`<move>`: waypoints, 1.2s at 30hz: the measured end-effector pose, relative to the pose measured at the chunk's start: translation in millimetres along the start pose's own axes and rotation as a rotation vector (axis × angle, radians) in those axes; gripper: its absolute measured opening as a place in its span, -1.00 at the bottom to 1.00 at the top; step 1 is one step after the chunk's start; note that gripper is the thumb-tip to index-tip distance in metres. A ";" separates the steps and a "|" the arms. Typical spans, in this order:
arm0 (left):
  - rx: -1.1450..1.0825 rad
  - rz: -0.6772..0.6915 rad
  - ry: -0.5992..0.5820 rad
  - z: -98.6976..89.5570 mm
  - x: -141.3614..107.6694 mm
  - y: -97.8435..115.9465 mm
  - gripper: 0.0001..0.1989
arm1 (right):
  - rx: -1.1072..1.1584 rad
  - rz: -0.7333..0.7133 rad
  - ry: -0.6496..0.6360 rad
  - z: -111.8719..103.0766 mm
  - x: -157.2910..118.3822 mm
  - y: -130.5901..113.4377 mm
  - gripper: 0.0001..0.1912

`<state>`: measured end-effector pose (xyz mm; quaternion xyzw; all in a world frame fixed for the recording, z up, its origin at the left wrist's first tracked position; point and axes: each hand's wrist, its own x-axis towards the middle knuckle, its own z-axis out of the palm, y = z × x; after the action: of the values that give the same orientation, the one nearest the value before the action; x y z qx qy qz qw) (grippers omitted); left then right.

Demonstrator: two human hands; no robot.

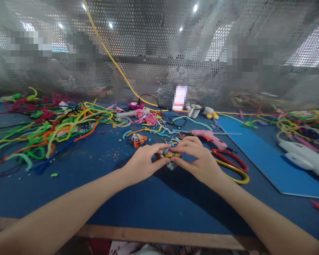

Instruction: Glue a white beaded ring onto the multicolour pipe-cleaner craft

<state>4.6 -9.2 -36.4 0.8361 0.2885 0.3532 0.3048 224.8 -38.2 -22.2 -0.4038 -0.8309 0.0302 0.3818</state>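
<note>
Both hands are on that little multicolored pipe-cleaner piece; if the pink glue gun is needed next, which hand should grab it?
Probably the right hand: the pink glue gun lies just beyond it, while the left hand could keep the multicolored piece.

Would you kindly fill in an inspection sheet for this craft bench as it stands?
Surface: blue table top, wooden front edge, strewn with small scraps.
Job's things: small multicoloured bundle, pinched between both hands.
Clutter: pipe cleaner pile at left; pink glue gun, red and yellow scissors, metal cup, blue sheet, white tool at right.
Grippers: left hand and right hand meet on the bundle.
Cables: yellow cable runs up the mesh.
Surroundings: perforated mesh screen behind the table.
</note>
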 end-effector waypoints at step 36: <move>-0.637 -0.152 0.021 6.1 3.8 -3.7 -0.54 | 0.081 0.081 0.150 0.4 -1.5 -11.3 -0.84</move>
<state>10.5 -6.0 -40.9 0.6712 0.2285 0.4104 0.5735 217.8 -46.7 -19.4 -0.4223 -0.7811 0.0489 0.4575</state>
